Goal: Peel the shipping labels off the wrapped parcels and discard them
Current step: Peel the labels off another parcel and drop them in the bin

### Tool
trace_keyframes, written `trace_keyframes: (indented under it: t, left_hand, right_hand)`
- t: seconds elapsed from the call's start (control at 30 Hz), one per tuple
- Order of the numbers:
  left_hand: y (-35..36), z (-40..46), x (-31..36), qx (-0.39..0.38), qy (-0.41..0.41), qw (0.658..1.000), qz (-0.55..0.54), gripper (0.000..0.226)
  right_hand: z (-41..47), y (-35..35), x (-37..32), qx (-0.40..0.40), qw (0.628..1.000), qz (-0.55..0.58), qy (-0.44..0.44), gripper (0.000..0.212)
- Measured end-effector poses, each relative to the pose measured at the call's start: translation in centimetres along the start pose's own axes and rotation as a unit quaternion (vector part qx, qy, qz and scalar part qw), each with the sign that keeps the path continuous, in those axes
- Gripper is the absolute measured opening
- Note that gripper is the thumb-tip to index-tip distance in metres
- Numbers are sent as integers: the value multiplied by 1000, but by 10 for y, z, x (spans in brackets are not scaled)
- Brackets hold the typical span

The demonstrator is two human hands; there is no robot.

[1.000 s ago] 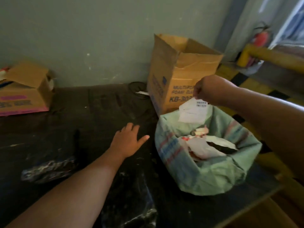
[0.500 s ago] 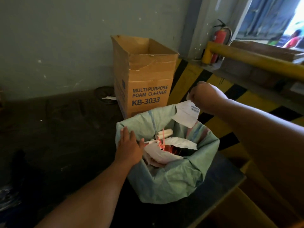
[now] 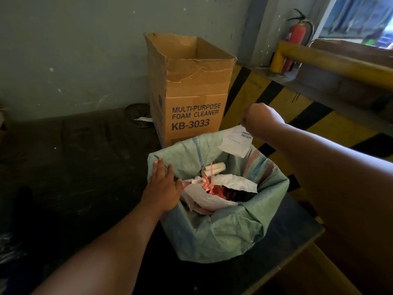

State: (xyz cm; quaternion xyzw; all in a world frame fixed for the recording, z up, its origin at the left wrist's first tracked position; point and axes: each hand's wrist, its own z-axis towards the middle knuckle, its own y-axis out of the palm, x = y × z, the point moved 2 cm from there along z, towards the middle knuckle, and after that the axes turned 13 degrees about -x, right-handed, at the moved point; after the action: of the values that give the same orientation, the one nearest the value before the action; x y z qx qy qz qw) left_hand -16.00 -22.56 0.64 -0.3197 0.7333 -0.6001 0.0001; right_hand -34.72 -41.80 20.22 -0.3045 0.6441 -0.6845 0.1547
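Observation:
A white shipping label [image 3: 235, 141] with a barcode hangs from my right hand [image 3: 262, 119], which pinches its top corner above the far rim of a green woven sack [image 3: 223, 235]. The sack stands open on the dark table and holds crumpled white paper and red string. My left hand [image 3: 162, 188] rests flat against the sack's left rim, fingers together and pointing up, holding nothing. A dark wrapped parcel [image 3: 8, 250] shows faintly at the far left edge.
An open cardboard box [image 3: 191, 90] marked "Multi-purpose foam cleaner" stands just behind the sack. The dark table [image 3: 74, 167] ends close to the right of the sack. Beyond are a yellow rail [image 3: 340, 64], striped floor and a red fire extinguisher [image 3: 296, 37].
My left hand moved right from the table top onto the sack's rim. My right hand stays above the sack with the label dangling. The view swung right, leaving the parcels at the left edge.

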Motion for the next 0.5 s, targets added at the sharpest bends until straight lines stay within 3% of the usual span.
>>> trace_keyframes:
  t: [0.2, 0.5]
  left_hand:
    - [0, -2, 0, 0, 6, 1000, 3, 69]
    - [-2, -5, 1, -16, 2, 1000, -20, 69]
  right_hand:
    - [3, 5, -3, 17, 997, 69, 28, 9]
    - [3, 19, -2, 15, 999, -36, -19, 18]
